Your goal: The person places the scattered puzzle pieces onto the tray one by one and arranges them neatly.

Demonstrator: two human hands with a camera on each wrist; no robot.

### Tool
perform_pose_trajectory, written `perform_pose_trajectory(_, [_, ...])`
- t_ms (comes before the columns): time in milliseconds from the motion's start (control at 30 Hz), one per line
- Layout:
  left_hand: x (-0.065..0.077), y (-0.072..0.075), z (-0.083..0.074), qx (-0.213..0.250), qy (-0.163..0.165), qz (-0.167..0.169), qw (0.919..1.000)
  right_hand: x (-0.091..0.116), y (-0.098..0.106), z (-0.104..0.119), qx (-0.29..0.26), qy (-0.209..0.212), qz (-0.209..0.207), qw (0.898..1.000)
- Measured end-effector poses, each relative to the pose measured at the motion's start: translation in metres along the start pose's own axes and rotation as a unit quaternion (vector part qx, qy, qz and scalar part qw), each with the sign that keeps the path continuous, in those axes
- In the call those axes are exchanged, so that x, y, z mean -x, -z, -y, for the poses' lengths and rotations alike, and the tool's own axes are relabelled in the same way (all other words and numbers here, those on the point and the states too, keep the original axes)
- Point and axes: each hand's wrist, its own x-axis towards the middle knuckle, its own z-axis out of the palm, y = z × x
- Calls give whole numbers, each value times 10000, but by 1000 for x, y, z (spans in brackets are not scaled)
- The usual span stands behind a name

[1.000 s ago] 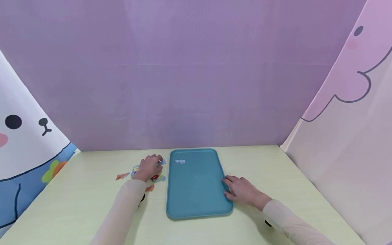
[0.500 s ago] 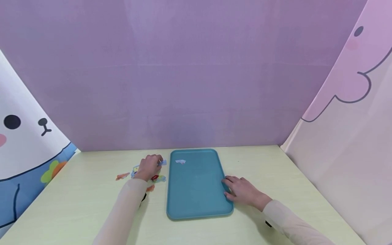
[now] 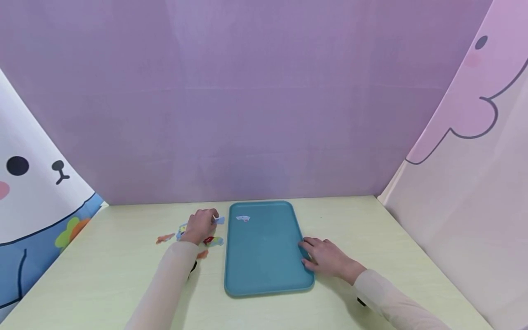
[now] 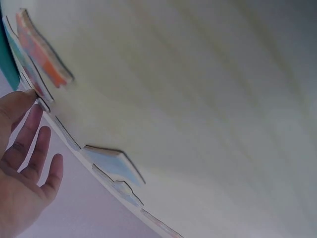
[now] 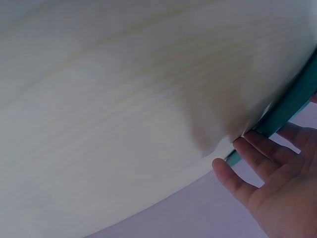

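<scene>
My left hand (image 3: 200, 225) is over a small spread of printed puzzle pieces left of the teal tray (image 3: 268, 256). Its thumb and index finger pinch a thin puzzle piece (image 4: 43, 103), mostly hidden by the hand. Around it lie a light-blue piece (image 3: 220, 220), a red-and-green piece (image 3: 213, 241) and orange pieces (image 3: 165, 238). One pale piece (image 3: 243, 218) sits inside the tray near its far left corner. At the tray's right rim rests my right hand (image 3: 327, 257), its relaxed fingers touching the edge.
The pale wooden table (image 3: 90, 275) carries everything. A purple cloth wall (image 3: 264, 114) closes off the back. Printed curtains hang on the left (image 3: 37, 192) and the right (image 3: 478, 183).
My left hand has shifted very slightly among the pieces, and a pale edge now shows at its fingertips. My right hand and the tray have not moved.
</scene>
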Motion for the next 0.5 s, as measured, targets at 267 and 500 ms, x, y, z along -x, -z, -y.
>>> perform_pose_trajectory(267, [2, 1, -1, 189, 66, 57, 9998, 0, 0, 1, 0, -33, 42, 10000])
perform_pose_trajectory(500, [4, 3, -1, 294, -27, 3, 9996, 0, 0, 0, 48, -14, 9, 10000])
